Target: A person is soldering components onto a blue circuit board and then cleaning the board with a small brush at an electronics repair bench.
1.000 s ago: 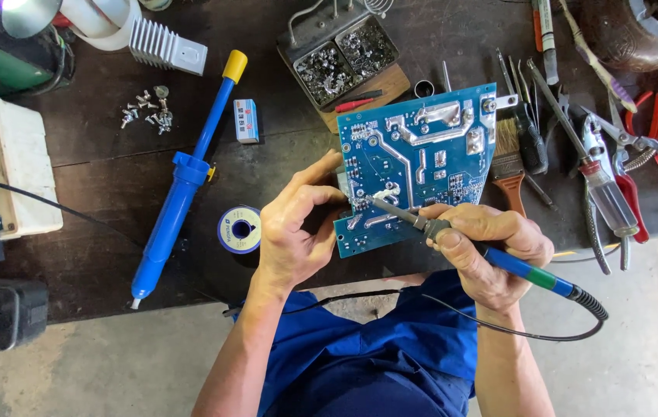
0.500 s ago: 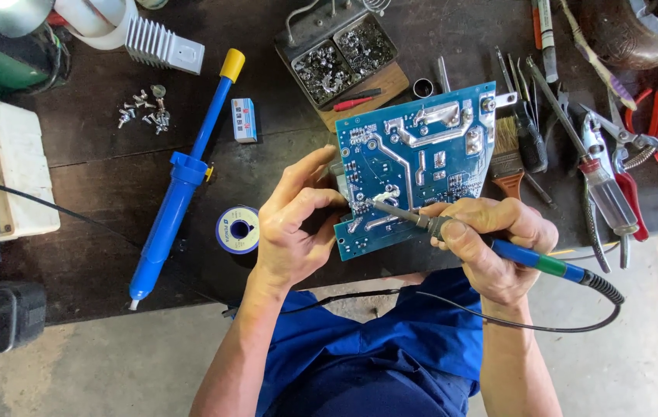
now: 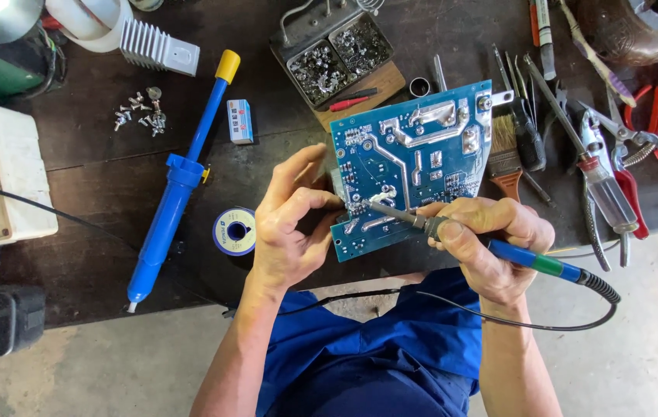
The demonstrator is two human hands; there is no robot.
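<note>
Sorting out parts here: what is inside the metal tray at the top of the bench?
The metal tray has two compartments, both filled with small silvery screws and bits. Its bottom is covered, so nothing beneath them shows.

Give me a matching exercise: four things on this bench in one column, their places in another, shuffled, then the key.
Things:
1. soldering iron
2. circuit board
3. solder spool
4. desoldering pump

Places:
A. lying on the bench left of the spool
B. in the right hand, tip on the board
C. on the bench just left of the left hand
D. steadied at its left edge by the left hand

Pairs: 1-B, 2-D, 3-C, 4-A
</note>
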